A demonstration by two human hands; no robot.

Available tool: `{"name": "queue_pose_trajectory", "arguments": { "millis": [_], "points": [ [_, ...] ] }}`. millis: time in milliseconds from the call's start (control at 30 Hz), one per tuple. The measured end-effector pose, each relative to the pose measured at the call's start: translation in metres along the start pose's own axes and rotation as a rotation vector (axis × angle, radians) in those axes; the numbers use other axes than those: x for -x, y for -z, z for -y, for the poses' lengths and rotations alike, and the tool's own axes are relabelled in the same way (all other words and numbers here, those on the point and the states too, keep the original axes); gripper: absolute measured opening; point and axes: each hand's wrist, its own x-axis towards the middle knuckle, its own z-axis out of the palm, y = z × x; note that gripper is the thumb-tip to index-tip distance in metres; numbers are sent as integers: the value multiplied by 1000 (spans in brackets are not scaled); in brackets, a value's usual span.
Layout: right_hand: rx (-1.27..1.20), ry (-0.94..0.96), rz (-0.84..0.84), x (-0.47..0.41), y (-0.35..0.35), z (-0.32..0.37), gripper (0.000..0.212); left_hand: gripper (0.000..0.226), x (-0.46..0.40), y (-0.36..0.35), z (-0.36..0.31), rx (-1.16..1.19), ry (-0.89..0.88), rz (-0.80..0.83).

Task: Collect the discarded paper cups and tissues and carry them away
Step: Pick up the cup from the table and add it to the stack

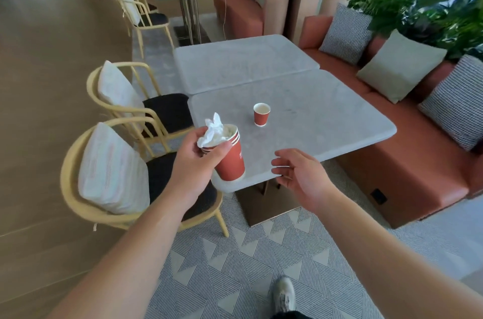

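Left hand: the left hand (194,159) is curled around a stack of red paper cups (231,161). The thumb lies across the front near the rims, and the other fingers wrap behind.
Stack: the cups sit one inside the other, with three rims showing. The stack leans, top toward 11 o'clock. It is round, smooth and wider at the top.
Tissue: a crumpled white tissue (213,130) is stuffed in the top cup. It looks soft and wrinkly and pokes out over the rim by the fingers.
Right hand: the right hand (296,174) holds nothing. Its fingers are spread and only a little bent, pointing toward 9 o'clock. It floats by the table's near edge; whether the fingertips touch the edge is hard to tell.
Lone cup: one small red paper cup (261,114) stands straight up on the table, at 1 o'clock from the stack and well apart from both hands. Its inside is white.
Table: the grey stone-look square table (326,120) has rounded corners and a speckled top. A second grey table (240,62) touches its far side at 11 o'clock.
Chairs: two yellow curved chairs (78,188) with black seats and white pillows sit at 9 o'clock.
Bench: a red-brown padded bench (418,169) with checked and plain pillows runs along 3 o'clock.
Floor: a grey carpet with striped triangles (235,266) lies under the arms.
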Motion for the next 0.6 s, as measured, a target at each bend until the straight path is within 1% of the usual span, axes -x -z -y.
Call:
{"name": "queue_pose_trajectory", "arguments": {
  "millis": [67, 133, 267, 367, 467, 533, 600],
  "points": [
    [15, -15, 2, -26, 3, 1, 13, 40, -22, -8, 9, -20, 13, 4],
    [34, -25, 5, -58, 7, 5, 13, 38, -47, -17, 19, -49, 25, 6],
    [66, -30, -1, -133, 16, 10, 11, 45, -101, -37, 41, -66, 55, -48],
    [100, -83, 13, -198, 30, 14, 9, 57, -152, -62, 59, -82, 106, -94],
    [124, -139, 24, -256, 47, 22, 9, 54, -200, -92, 71, -106, 153, -114],
    [136, -166, 36, -288, 56, 27, 5, 56, -229, -110, 77, -126, 157, -123],
    [159, -179, 55, -315, 62, 30, 13, 65, -253, -125, 83, -144, 153, -134]
  ]
}}
